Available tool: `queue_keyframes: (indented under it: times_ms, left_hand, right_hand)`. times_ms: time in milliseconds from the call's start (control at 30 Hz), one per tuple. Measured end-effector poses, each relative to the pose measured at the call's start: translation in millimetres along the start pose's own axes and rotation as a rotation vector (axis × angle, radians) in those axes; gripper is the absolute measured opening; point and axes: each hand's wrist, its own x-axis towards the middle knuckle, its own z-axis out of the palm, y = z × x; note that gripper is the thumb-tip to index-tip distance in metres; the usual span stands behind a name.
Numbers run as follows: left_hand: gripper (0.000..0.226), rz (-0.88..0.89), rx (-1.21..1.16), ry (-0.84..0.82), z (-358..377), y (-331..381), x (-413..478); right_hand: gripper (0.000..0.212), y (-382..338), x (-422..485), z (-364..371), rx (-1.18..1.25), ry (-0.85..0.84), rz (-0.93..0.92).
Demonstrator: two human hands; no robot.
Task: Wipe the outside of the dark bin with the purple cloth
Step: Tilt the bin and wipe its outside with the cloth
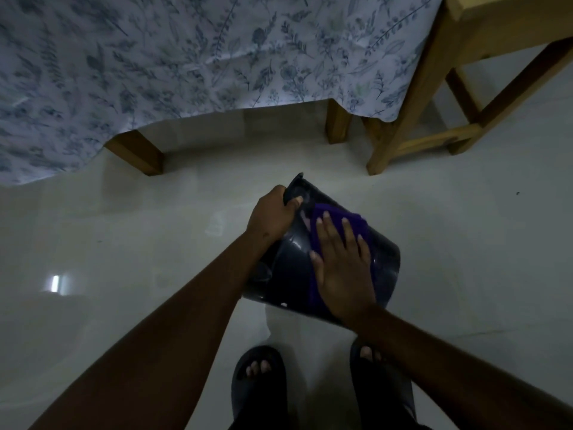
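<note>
The dark bin [288,262] is tipped on its side above the pale floor, its narrower end pointing away from me. My left hand [273,212] grips that far end, fingers curled around the edge. My right hand [344,268] lies flat with fingers spread on the bin's upper side, pressing the purple cloth [322,215] against it. The cloth shows beyond my fingertips and along the left edge of my palm; the rest is hidden under the hand.
A bed with a blue floral sheet [186,57] and wooden legs [139,153] stands ahead. A wooden stool [434,88] is at the right. My feet in dark sandals [257,377] stand on the glossy tile floor [124,228] just below the bin.
</note>
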Motion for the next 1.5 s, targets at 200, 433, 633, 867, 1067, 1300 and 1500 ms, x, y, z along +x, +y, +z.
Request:
queue_keyframes:
  times_ms: [200,433,633,867,1067,1300,1500]
  left_hand:
    - [0.03,-0.009,-0.02,0.021,-2,-2,-6]
    - [0.029,-0.008,0.006,0.02,0,6,7]
    - [0.03,0.056,-0.137,-0.061,-14,-2,-34]
    - [0.026,0.051,-0.098,0.041,-3,-7,-22]
    - [0.025,0.063,-0.028,0.025,-3,8,4]
    - [0.027,0.015,0.026,0.019,3,18,19]
    - [0.029,0.091,-0.026,0.024,-8,-1,-32]
  right_hand:
    - [0.049,40,51,-18,0.2,0.016,0.241]
    - [0.057,1,26,-4,-0.021,-0.001,-0.058]
    - [0.045,32,70,-28,0.274,-0.016,0.224]
    - [0.058,1,6,-2,-0.021,0.006,-0.033]
    - [0.052,28,69,-24,0.177,0.022,0.121]
    - [0.06,19,2,-1,-0.06,0.027,-0.064]
    - [0.054,49,68,-28,0.131,0.051,0.12]
